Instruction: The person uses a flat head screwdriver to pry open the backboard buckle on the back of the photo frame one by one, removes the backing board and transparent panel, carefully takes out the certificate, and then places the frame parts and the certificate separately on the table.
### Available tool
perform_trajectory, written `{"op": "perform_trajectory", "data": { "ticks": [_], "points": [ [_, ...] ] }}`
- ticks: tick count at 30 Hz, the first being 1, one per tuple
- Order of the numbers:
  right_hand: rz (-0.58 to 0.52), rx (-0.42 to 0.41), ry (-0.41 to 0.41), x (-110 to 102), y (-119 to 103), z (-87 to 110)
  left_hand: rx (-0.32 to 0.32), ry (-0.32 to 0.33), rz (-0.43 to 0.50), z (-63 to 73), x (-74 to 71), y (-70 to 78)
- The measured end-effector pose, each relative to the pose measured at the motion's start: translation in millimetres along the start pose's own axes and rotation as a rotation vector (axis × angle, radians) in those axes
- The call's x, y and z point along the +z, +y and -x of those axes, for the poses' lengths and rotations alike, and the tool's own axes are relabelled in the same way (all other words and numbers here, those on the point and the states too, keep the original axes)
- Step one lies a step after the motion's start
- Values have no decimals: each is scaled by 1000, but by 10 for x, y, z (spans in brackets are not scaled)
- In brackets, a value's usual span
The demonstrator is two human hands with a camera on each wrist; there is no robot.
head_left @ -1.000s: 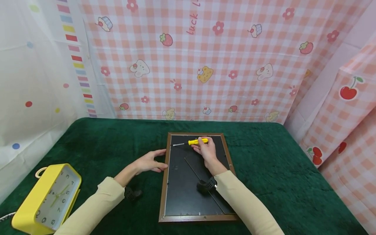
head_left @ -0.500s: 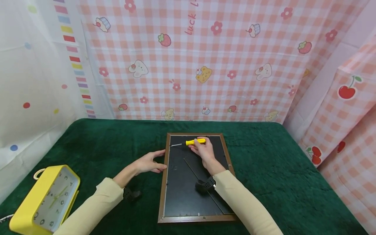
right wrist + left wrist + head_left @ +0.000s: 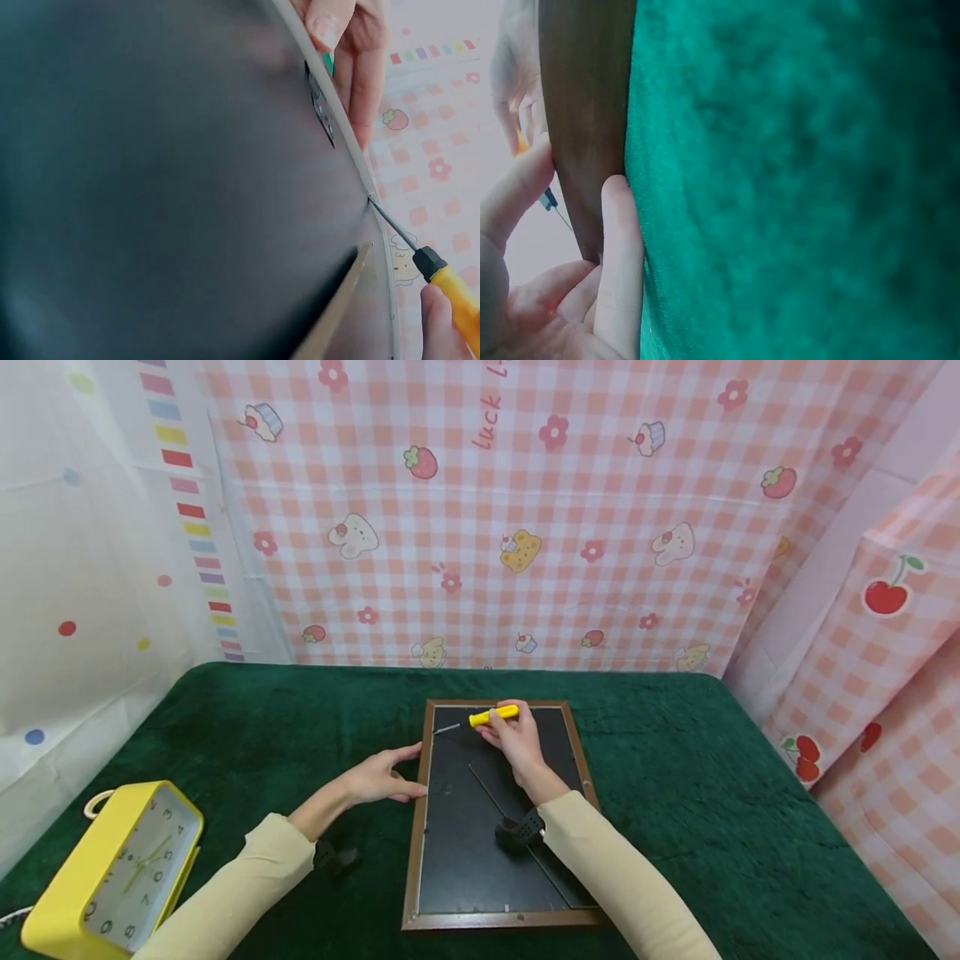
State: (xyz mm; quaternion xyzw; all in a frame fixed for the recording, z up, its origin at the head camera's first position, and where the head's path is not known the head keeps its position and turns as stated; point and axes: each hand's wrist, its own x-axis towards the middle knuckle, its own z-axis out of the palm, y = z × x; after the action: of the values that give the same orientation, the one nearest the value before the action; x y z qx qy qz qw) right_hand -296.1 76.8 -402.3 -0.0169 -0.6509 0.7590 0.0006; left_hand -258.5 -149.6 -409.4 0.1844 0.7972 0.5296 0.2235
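Observation:
A picture frame (image 3: 417,860) with a brown border lies back side up, its black backing board (image 3: 472,860) showing. My right hand (image 3: 517,745) grips the yellow handle of a screwdriver (image 3: 491,716). In the right wrist view, the screwdriver's thin metal shaft (image 3: 397,226) slants to the inner edge of the border, where its tip touches. My left hand (image 3: 378,777) rests against the frame's left side, with thumb and forefinger spread apart. In the left wrist view, its fingertips (image 3: 619,199) press the brown side wall (image 3: 589,97).
A thin stand leg (image 3: 487,787) lies along the backing board, partly beneath my right wrist. A yellow alarm clock (image 3: 97,868) stands at the front left. Dark green cloth (image 3: 712,827) covers the table, and a pink checked curtain (image 3: 480,602) hangs behind it.
My right hand has shifted slightly left and away from me, and the screwdriver's handle is tilted up more. The tip stays at the frame's upper left edge. My left hand holds its place.

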Motion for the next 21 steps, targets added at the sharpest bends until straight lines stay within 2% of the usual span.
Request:
{"op": "perform_trajectory", "data": {
  "ticks": [3, 9, 18, 21],
  "points": [
    [37, -36, -27, 26, -31, -5, -1, -1, -8, -1, -3, -5],
    [143, -114, -29, 95, -99, -7, -13, -5, -24, 8, 6, 25],
    [400, -284, -33, 283, -233, -21, -29, 0, -40, -2, -1, 21],
    [489, -317, -40, 347, -284, -33, -36, 0, -47, -11, -1, 18]
  ]
}}
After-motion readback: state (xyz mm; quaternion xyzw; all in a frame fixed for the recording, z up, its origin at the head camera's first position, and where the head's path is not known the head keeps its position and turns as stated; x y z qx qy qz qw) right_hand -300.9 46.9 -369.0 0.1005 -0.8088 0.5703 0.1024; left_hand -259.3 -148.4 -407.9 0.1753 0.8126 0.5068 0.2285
